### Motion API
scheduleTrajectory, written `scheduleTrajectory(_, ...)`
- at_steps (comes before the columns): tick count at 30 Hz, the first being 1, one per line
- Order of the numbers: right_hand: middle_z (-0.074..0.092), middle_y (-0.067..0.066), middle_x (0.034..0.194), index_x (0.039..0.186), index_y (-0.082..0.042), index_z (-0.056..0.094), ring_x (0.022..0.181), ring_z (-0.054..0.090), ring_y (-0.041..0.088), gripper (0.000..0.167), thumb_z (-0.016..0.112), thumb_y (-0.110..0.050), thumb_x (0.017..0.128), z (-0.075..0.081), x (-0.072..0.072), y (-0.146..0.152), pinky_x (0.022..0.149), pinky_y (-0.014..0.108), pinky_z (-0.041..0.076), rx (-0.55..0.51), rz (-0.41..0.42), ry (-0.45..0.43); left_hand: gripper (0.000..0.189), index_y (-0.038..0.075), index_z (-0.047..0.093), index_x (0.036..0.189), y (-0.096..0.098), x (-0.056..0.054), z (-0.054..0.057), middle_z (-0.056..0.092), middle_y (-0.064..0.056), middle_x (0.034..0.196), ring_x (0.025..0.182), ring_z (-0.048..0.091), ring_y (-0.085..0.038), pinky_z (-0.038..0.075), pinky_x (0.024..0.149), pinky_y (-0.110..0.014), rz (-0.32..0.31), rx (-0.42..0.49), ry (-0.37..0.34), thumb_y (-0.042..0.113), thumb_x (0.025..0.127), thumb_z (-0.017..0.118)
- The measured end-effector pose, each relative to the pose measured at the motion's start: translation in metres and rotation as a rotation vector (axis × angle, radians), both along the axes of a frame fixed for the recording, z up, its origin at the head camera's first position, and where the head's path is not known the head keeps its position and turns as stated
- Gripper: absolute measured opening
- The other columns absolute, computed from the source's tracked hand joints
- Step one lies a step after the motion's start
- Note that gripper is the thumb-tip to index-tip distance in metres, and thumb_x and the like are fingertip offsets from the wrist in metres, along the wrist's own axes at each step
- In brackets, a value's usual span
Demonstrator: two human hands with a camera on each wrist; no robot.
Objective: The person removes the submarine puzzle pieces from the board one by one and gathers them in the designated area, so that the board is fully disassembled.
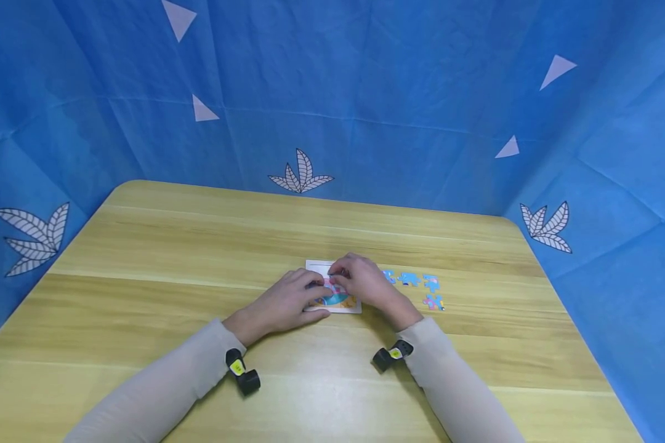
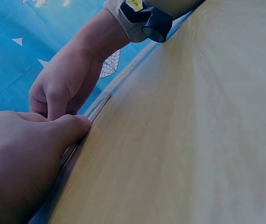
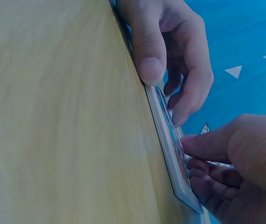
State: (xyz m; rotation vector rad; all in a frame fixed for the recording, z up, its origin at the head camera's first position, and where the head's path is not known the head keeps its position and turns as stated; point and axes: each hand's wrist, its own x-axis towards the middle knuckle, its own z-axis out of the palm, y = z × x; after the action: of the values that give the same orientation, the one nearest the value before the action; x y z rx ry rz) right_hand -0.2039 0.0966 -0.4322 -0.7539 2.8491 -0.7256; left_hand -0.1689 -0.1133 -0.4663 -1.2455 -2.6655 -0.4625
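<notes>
A small jigsaw puzzle board [image 1: 343,309] with a white border and a colourful picture lies flat on the table. My left hand [image 1: 288,303] holds it from the left, the thumb [image 3: 152,70] along the near edge and the curled fingers over the picture. From the upper right my right hand [image 1: 366,283] reaches onto the board and pinches a small pinkish puzzle piece, mostly hidden by the fingers. In the right wrist view, the right thumb [image 3: 198,145] and fingertips meet the board's surface close to the left fingers.
Several loose blue puzzle pieces [image 1: 409,279] lie right of the board, with a pink-and-blue piece [image 1: 433,302] nearer me. The wooden table [image 1: 172,246] reaches back to a blue cloth backdrop [image 1: 366,74]. Each wrist wears a black camera [image 1: 248,381].
</notes>
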Motion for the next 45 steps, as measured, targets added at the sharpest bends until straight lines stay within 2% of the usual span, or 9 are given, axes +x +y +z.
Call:
scheduleTrajectory(12,0.059,-0.002,0.096,0.101,-0.012,0.068,0.083,0.059,0.011,0.008,0.064,-0.017,0.096,-0.004,-0.002,-0.004,0.074,0.029,0.051,-0.025,-0.009,-0.027,0.039,0.023,0.066,0.125,0.000,-0.002,-0.003,0.057,-0.001,0.125,0.117,0.049,-0.021,0.038,0.105,-0.043,-0.018,0.010,0.020,0.047,0.096,0.058)
scheduleTrajectory(25,0.062,-0.006,0.082,0.098,-0.014,0.066,0.072,0.057,0.009,0.004,0.064,-0.016,0.096,-0.003,-0.004,-0.001,0.066,0.028,0.049,-0.117,-0.006,-0.104,0.036,0.023,0.067,0.123,0.000,-0.001,-0.003,0.057,-0.002,0.125,0.115,0.049,-0.021,0.039,0.103,-0.044,-0.040,0.032,0.019,0.044,0.096,0.059)
scheduleTrajectory(30,0.063,-0.005,0.084,0.099,-0.014,0.067,0.073,0.058,0.012,0.004,0.063,-0.015,0.097,-0.003,-0.005,0.001,0.066,0.029,0.050,-0.186,-0.004,-0.123,0.035,0.022,0.068,0.123,0.000,-0.001,-0.001,0.056,-0.003,0.125,0.114,0.049,-0.021,0.038,0.104,-0.043,-0.042,0.045,-0.004,0.043,0.096,0.061)
scheduleTrajectory(39,0.065,-0.002,0.090,0.101,-0.012,0.067,0.081,0.060,0.014,0.009,0.058,-0.010,0.099,-0.002,-0.005,0.005,0.071,0.031,0.051,-0.272,-0.023,-0.162,0.034,0.022,0.069,0.122,-0.001,-0.001,-0.002,0.056,-0.003,0.125,0.113,0.049,-0.021,0.038,0.103,-0.043,-0.044,0.048,-0.002,0.042,0.096,0.061)
scheduleTrajectory(45,0.066,-0.003,0.092,0.100,-0.016,0.071,0.082,0.058,0.016,0.011,0.060,-0.018,0.099,0.001,-0.005,0.007,0.072,0.032,0.049,-0.318,-0.064,-0.178,0.035,0.022,0.068,0.123,-0.001,-0.001,-0.001,0.056,-0.003,0.123,0.112,0.049,-0.022,0.038,0.103,-0.043,-0.043,0.050,-0.008,0.043,0.096,0.061)
